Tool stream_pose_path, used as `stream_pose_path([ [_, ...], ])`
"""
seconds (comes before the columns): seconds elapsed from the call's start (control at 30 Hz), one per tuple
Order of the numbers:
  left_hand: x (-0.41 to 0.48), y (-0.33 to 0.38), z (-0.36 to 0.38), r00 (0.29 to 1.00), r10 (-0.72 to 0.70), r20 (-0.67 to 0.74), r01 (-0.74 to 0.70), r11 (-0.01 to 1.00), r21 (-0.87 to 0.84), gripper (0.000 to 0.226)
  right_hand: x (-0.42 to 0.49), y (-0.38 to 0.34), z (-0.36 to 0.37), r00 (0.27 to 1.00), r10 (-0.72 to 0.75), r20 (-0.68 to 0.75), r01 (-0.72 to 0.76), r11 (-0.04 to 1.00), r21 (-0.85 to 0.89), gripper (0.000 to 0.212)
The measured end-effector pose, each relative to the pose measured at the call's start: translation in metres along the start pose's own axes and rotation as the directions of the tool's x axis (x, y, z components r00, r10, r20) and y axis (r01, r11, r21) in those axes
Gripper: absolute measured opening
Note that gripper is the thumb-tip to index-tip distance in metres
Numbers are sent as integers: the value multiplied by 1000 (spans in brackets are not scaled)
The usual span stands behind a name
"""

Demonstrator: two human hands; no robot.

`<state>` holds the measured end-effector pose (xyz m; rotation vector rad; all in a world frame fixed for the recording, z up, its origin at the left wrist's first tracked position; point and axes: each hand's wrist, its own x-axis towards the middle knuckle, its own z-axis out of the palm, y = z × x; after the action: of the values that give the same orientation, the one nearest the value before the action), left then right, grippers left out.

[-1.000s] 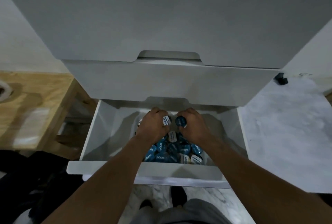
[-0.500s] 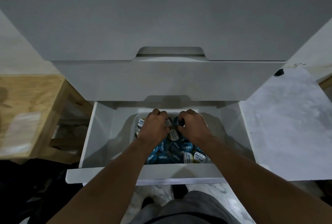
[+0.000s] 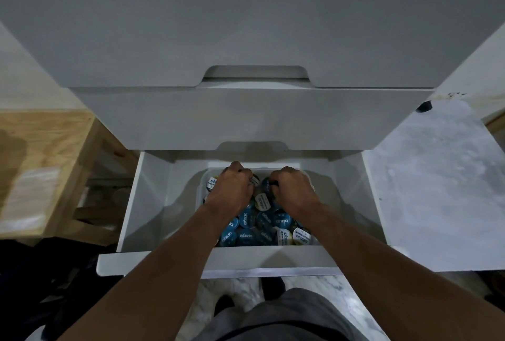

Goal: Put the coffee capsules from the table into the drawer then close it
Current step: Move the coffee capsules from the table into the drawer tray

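**Head view: both hands lowered into the open drawer of capsules**

Head view is filled at the top by a white cabinet (image 3: 246, 12), under which a shut upper drawer front (image 3: 246, 116) is seen. Below it the bottom drawer (image 3: 153, 204) is pulled out towards the person. A pale floor (image 3: 437, 190) is seen on the right and a wooden bench (image 3: 41, 163) on the left. Inside the drawer a clear tub (image 3: 202, 185) is set, and it is heaped with coffee capsules (image 3: 262, 228), mostly blue-lidded, a few white. The left hand (image 3: 232, 193) is held knuckles-up over the far part of the heap, fingers curled under; a white-lidded capsule (image 3: 255, 180) shows at its fingertips, though whether it is gripped cannot be told. The right hand (image 3: 292, 190) is curled likewise, just beside the left, and what it holds cannot be told.
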<state>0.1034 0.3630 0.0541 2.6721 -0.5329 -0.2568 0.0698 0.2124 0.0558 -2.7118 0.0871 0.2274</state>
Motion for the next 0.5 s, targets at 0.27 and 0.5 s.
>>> stream_pose_path([
  [0.27, 2, -1, -4, 999, -32, 23, 31, 999, 24, 23, 1, 2, 0, 1000, -6, -5, 6, 1000, -1, 19],
  [0.5, 4, 4, -6, 998, -29, 50, 25, 997, 78, 23, 5, -2, 3, 998, -51, 21, 51, 998, 21, 22],
])
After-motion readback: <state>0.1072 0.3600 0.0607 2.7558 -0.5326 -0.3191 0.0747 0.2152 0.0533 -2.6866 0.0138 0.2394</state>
